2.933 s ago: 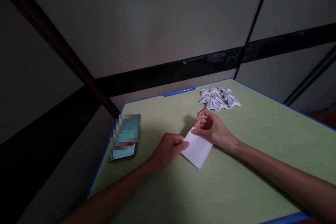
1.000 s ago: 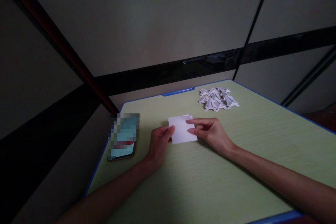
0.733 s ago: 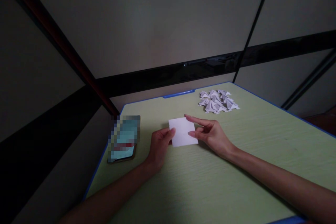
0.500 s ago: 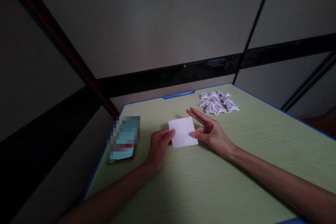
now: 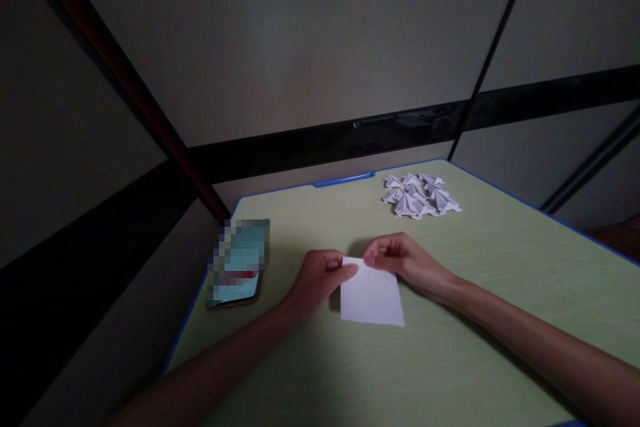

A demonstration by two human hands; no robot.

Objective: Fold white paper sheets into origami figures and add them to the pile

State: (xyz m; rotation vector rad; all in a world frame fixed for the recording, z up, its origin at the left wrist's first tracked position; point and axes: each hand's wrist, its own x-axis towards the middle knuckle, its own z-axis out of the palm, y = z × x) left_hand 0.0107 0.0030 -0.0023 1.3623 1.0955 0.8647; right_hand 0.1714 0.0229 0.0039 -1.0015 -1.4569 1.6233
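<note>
A small white sheet of paper (image 5: pixel 373 296) lies on the green table (image 5: pixel 450 347) in front of me. My left hand (image 5: pixel 320 278) pinches its upper left corner with thumb and fingers closed. At the sheet's top edge my right hand (image 5: pixel 400 259) grips the paper, fingers curled together. The two hands sit close, almost touching above the sheet.
A heap of several folded white paper pieces (image 5: pixel 419 195) lies at the table's far edge. A phone (image 5: pixel 239 263) with a lit screen rests near the left edge. The table has a blue rim (image 5: pixel 343 179). Dark bars and a pale wall stand behind.
The sheet has come toward me and a little to the right. My right hand, with fingers stretched out half a second ago, has curled onto the top edge. My left hand followed the paper.
</note>
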